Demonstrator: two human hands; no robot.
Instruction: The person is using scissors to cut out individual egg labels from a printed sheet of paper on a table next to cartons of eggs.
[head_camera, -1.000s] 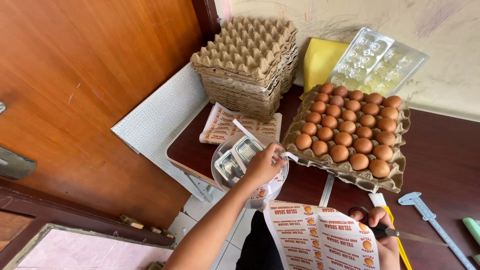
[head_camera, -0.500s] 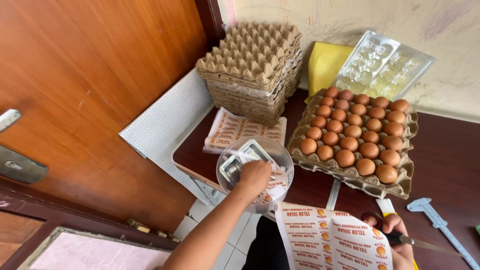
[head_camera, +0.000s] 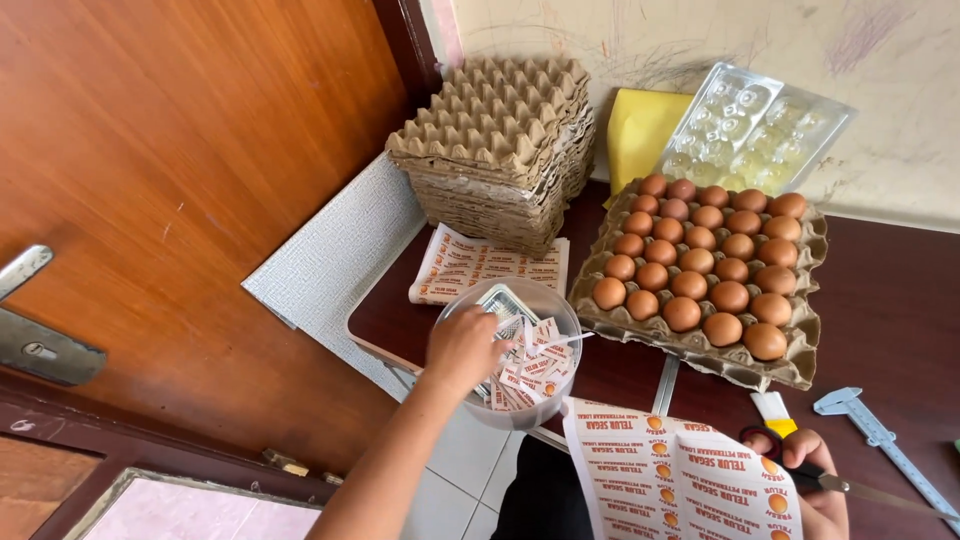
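Dark brown wooden table (head_camera: 900, 300) beside an orange-brown door (head_camera: 180, 180); left hand (head_camera: 462, 348) reaches into a clear round plastic tub (head_camera: 560, 305) at the table's near edge, fingers curled down among small cut paper labels (head_camera: 530, 370), grasp itself hidden; right hand (head_camera: 815, 480) clenched on scissors (head_camera: 860, 487), with a printed white-and-orange label sheet (head_camera: 680, 480) in front of it; grey cardboard tray of brown eggs (head_camera: 700, 265) just right of the tub; stack of empty egg trays (head_camera: 500, 140) behind.
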